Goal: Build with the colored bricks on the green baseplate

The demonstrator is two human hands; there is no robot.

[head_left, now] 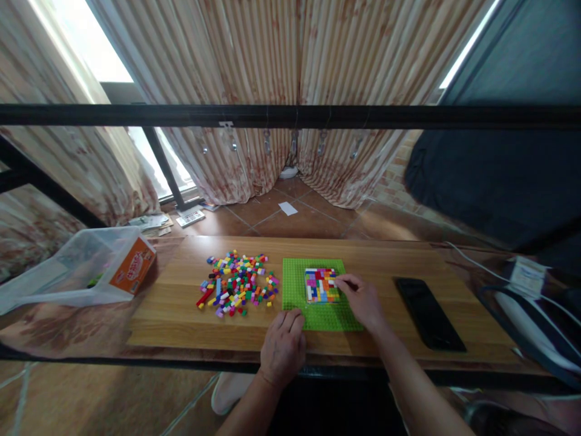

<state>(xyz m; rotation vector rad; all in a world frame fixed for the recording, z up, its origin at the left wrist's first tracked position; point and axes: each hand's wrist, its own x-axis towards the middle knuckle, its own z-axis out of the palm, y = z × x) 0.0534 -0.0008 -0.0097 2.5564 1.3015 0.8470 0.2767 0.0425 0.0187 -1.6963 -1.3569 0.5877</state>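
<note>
A green studded baseplate lies on the wooden board, carrying a square block of multicoloured building bricks. My right hand reaches in from the right, thumb and forefinger pinched at the right side of that block. A small brick seems to be between the fingertips, mostly covered by them. At the front left corner of the baseplate rests my left hand, its fingers curled and closed; whatever is under them is hidden. Left of the baseplate spreads a loose pile of small coloured bricks.
A black phone lies right of the baseplate on the wooden board. On the left stands a clear plastic box with an orange label. A black bar crosses beyond the table. Cables and a white packet sit far right.
</note>
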